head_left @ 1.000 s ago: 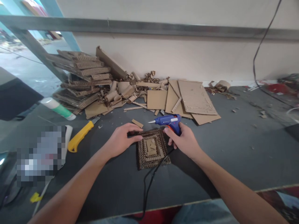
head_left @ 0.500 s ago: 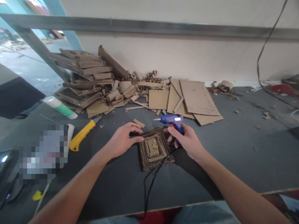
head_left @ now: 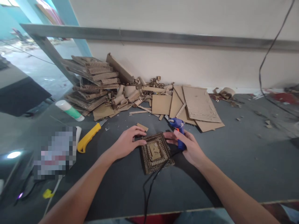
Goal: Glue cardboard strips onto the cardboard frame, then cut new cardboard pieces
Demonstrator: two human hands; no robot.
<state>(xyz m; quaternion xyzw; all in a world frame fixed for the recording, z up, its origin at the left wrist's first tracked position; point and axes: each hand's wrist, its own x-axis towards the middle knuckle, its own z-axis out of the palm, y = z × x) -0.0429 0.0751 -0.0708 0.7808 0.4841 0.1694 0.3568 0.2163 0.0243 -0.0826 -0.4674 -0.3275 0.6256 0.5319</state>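
A small square piece of layered corrugated cardboard (head_left: 151, 166) lies flat on the dark table, stepped inward like a frame, with small cardboard scraps (head_left: 156, 151) in its middle. At its far left corner, my left hand (head_left: 127, 141) grips the edge between thumb and fingers. My right hand (head_left: 190, 146) is wrapped round the handle of a blue glue gun (head_left: 179, 124), while its stretched fingers reach the piece's right edge. The nozzle points away and to the left. From the gun a black cord (head_left: 151, 183) runs over the piece's near right corner. A loose cardboard strip (head_left: 142, 127) lies just beyond my left fingers.
A yellow utility knife (head_left: 90, 137) and a white-green tube (head_left: 69, 110) lie at the left. Stacked corrugated frames (head_left: 100, 76), curled scraps (head_left: 129, 91) and cardboard sheets (head_left: 202, 104) line the wall side. A blurred-out object (head_left: 56, 154) sits near my left forearm.
The glue gun has turned more upright, its nozzle swinging from leftward to away from me. My right fingers have straightened against the cardboard piece. The view has shifted slightly; my left hand keeps its place.
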